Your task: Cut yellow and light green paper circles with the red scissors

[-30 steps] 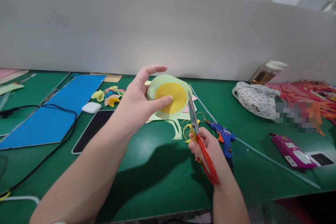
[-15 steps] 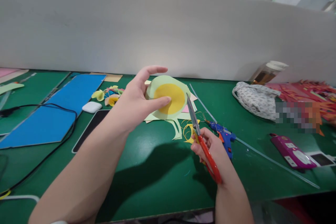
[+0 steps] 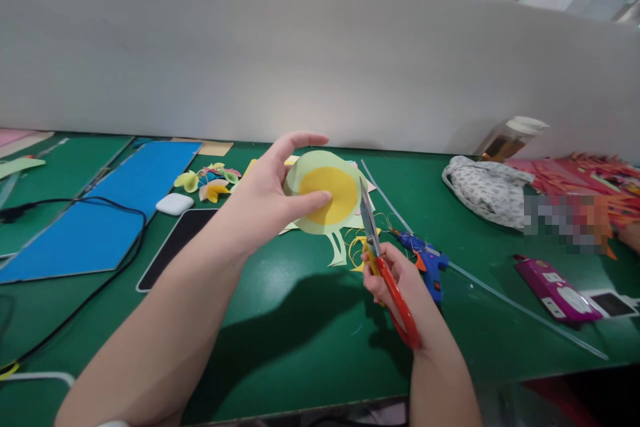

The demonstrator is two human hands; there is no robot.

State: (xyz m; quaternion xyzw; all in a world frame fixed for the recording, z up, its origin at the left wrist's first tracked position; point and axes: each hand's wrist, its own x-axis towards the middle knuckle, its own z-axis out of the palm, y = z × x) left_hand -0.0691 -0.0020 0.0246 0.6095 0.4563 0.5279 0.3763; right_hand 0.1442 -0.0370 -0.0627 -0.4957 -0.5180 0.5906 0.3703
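Between thumb and fingers, my left hand (image 3: pixel 273 203) holds a round light green paper (image 3: pixel 320 160) with a yellow paper circle (image 3: pixel 343 193) on its face. My right hand (image 3: pixel 395 273) is closed on the red handles of scissors (image 3: pixel 371 227), whose blades point up at the right edge of the green paper. Whether the blades touch the paper cannot be made out. Below the disc lie pale green offcuts (image 3: pixel 339 248) and curled yellow scraps (image 3: pixel 357 250) on the green table (image 3: pixel 300 347).
Right of my right hand lie a blue glue gun (image 3: pixel 433 263), a long clear stick, a purple device (image 3: pixel 557 288) and a patterned cloth (image 3: pixel 487 190). Leftward are a dark-screened phone (image 3: pixel 175 247), a white case (image 3: pixel 175 204), paper flowers (image 3: pixel 213 183) and a blue board (image 3: pixel 115 207) with a black cable.
My left hand and the round paper have moved slightly right and down. The scissors have shifted very little, and their blades look closer together.
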